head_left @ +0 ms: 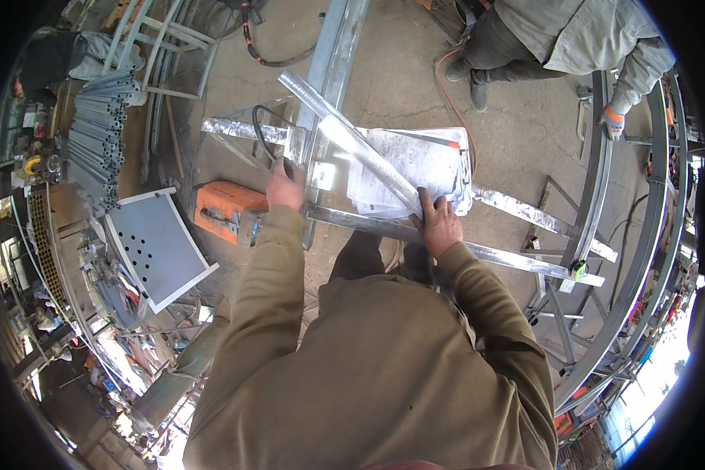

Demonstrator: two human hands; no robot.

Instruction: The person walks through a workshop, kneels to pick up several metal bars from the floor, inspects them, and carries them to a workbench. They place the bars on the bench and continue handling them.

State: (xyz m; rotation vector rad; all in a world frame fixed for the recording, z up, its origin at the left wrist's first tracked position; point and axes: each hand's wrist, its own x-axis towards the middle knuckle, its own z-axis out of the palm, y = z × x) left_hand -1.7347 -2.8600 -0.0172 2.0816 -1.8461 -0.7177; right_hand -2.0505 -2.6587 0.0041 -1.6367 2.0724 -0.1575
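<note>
A bright silver metal tube (356, 146) lies slantwise across the long steel beam (319, 102) and over a stack of drawing sheets (403, 168). My right hand (440, 226) is closed on the tube's near end, thumb and fingers around it. My left hand (285, 186) is closed at the beam's left side, beside a short grey metal piece (296, 145). A black cable (259, 133) loops down close to its fingers; what they hold is hidden. A flat metal crossbar (384, 228) runs just in front of me, under the sheets' near edge.
An orange machine (225, 210) stands left of my left hand. Further left are a grey panel with holes (153, 249) and stacked square tubes (102, 141). Upper right, another person's gloved hand (613, 122) touches a steel beam (599, 164). A green tape measure (579, 271) sits at the right.
</note>
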